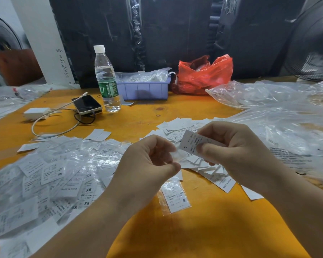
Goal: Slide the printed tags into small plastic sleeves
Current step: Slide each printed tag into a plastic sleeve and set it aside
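My right hand (237, 146) pinches a white printed tag (191, 142) marked "L", held tilted above the orange table (203, 229). My left hand (149, 161) is just left of it, fingers curled, pinching the edge of a thin clear plastic sleeve (177, 155) that is hard to make out. The tag's lower end meets the sleeve between both hands. A pile of sleeved tags (50, 179) covers the table at the left. Loose bare tags (183, 127) lie behind and under my hands. One sleeved tag marked "S" (175, 197) lies below my left hand.
A water bottle (105, 79), a phone (87, 104) with cables and a white charger (36, 113) stand at the back left. A lilac bin (144, 89) and a red bag (203, 75) sit at the back. Clear plastic bags (280, 116) spread over the right side.
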